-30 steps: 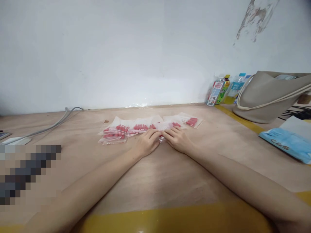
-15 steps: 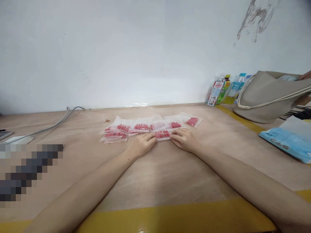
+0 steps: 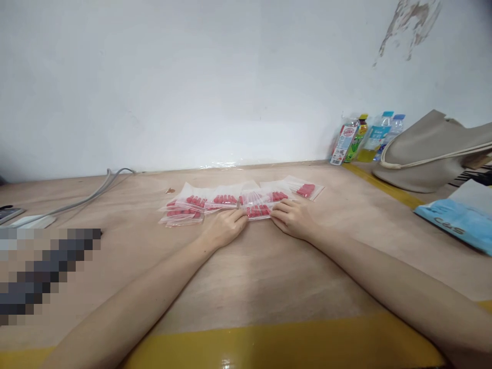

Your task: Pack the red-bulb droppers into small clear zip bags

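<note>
A small clear plastic bag (image 3: 258,211) with several red pieces in it lies flat in the middle of the table. My left hand (image 3: 226,225) has its fingers closed on the bag's left edge. At the right edge, the bent fingers of my right hand (image 3: 295,220) pinch the same bag. More bags of red pieces lie close around: an overlapping pile (image 3: 186,207) to the left, a bag (image 3: 225,199) just behind my left hand, and another bag (image 3: 306,189) at the far right end. What exactly the red pieces are is too small to tell.
A grey cable (image 3: 88,199) runs along the left, near a phone-like device (image 3: 11,214). Back right stand a drink carton (image 3: 343,146) and several bottles (image 3: 374,138). Beside them sit a beige bag (image 3: 423,154) and a blue tissue pack (image 3: 457,223). A white wall (image 3: 230,92) closes off the back.
The view has shifted slightly. A hand at the beige bag on the right no longer shows, and the bag's top has changed shape. My hands keep their places on the plastic bag.
</note>
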A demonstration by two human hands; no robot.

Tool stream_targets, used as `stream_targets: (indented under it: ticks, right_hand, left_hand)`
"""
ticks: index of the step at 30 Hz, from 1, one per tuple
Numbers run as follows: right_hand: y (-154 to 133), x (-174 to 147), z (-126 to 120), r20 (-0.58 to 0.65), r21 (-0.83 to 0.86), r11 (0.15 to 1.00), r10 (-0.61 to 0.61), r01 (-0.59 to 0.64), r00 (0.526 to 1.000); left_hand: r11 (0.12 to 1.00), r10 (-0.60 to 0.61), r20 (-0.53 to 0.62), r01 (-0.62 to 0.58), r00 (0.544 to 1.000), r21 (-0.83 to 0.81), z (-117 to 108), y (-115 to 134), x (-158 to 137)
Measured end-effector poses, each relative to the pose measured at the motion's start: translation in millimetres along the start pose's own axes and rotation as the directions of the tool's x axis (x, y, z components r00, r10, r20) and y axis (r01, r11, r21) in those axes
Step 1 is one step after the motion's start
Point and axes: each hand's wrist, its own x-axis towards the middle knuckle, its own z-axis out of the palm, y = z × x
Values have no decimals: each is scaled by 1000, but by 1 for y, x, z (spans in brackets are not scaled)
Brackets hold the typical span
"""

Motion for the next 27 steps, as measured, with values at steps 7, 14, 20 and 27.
stream_targets:
  ticks: [7, 14, 20, 27]
  right_hand:
    - [-23, 22, 10, -27, -20, 996, -85, 85, 996]
    - [-30, 30, 25, -24, 43, 988, -148, 149, 989]
    - [-30, 28, 19, -78, 106, 984, -136, 143, 988]
    - [-32, 27, 20, -68, 49, 990, -131, 135, 989]
  left_hand:
    - [1000, -7, 8, 6, 1000, 14, 2, -2, -4]
    - [998, 60, -19, -60, 998, -27, -4, -7, -9]
    - [992, 111, -52, -114, 992, -52, -2, -10, -10]
    - [991, 119, -46, -122, 992, -54, 1, -12, -10]
